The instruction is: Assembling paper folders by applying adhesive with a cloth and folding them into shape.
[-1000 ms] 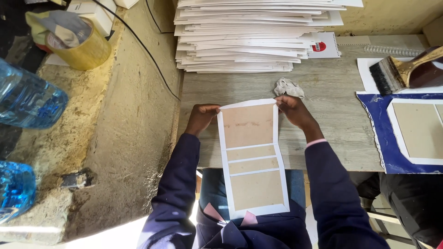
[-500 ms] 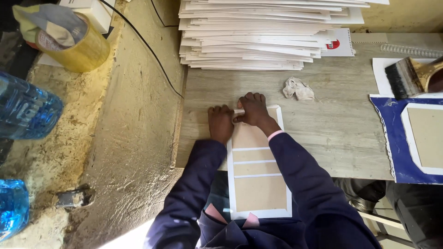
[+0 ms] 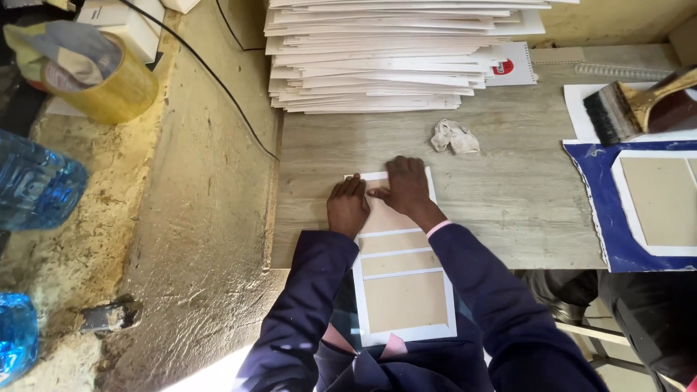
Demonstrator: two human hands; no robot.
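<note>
A long white sheet with several tan board panels glued on it (image 3: 404,289) lies on the wooden table (image 3: 508,196), its near end hanging over the table's front edge. My left hand (image 3: 347,206) presses flat on the sheet's far left corner. My right hand (image 3: 406,185) lies palm down on the far panel, fingers together, right beside the left hand. Neither hand grips anything; both rest on the sheet.
A tall stack of white sheets (image 3: 392,58) stands at the back. A crumpled cloth (image 3: 454,136) lies beyond my hands. At right are a blue sheet with a tan board (image 3: 639,203) and a brush (image 3: 624,109). Left: tape roll (image 3: 102,80), blue bottles (image 3: 36,192), black cable (image 3: 218,80).
A second ago my hands held the sheet's far corners, wide apart. They have come together on the far panel and now press it flat on the table.
</note>
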